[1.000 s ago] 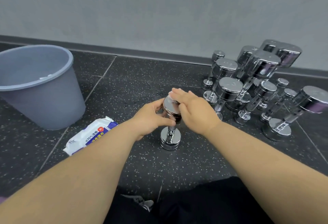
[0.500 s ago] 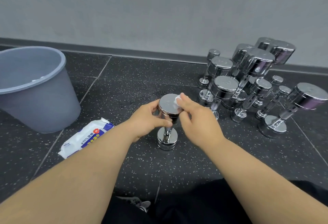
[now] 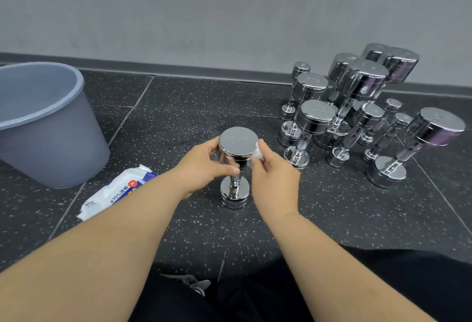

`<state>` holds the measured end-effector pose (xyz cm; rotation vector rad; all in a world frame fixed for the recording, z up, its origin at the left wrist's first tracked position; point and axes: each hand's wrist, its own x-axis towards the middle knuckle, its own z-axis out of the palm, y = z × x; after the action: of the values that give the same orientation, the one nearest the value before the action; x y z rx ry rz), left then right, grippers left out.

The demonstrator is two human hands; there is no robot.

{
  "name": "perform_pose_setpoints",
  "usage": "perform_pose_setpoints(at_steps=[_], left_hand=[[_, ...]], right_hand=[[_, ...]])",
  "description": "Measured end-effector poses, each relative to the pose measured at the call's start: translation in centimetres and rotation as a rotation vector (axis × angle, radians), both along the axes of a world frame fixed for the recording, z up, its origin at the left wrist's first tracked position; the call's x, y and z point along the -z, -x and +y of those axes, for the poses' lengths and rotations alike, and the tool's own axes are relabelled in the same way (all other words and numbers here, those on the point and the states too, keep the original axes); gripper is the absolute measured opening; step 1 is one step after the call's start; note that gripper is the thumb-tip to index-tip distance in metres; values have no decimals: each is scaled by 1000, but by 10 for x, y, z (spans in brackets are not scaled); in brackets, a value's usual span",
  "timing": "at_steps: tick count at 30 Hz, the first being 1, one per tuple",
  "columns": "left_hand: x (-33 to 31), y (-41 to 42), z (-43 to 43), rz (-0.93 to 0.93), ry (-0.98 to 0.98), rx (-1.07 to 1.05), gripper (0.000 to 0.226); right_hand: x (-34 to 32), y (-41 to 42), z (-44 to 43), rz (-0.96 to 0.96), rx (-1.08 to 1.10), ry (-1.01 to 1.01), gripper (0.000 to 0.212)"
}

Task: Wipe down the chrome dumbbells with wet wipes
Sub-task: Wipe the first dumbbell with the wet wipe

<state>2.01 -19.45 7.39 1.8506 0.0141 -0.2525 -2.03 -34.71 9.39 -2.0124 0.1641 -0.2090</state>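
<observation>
The light was soft and even, and the brightest parts faced up. The gray wall [image 3: 229, 2] looked flat and a bit dull. Shadows were small and faint, close under the bucket [image 3: 56, 137] and the shiny dumbbells [image 3: 357, 84]. Those had white glare spots and a purple shine. The flat top of the middle dumbbell [image 3: 238, 140] glowed pale. The middle of the picture was sharp, but the wet wipe [image 3: 256, 154] looked a little smeared. Near the edges things bent: the baseboard [image 3: 178, 69] curved, the bucket leaned out, and the arms [image 3: 102, 258] at the bottom looked very big and soft
</observation>
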Motion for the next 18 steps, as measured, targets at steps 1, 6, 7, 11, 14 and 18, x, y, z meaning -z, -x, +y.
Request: perform_pose_setpoints(at_steps=[1,6,7,11,14,18], left_hand=[[1,0,-1,2,-5,-6,69],[0,0,0,18,10,-8,67],[0,0,0,24,19,1,68],[1,-5,1,77,78,-16,106],[1,-5,2,81,73,-1,98],[1,-3,2,68,33,-6,77]], right_hand=[[1,-7,2,39,9,-80,35],[-10,-50,9,284,-29,-580,25],[-14,-58,7,334,-95,-569,34],[-11,-71,4,337,-135,-567,57],[6,-44,2,193,28,-573,43],[16,-19,10,56,31,-551,31]])
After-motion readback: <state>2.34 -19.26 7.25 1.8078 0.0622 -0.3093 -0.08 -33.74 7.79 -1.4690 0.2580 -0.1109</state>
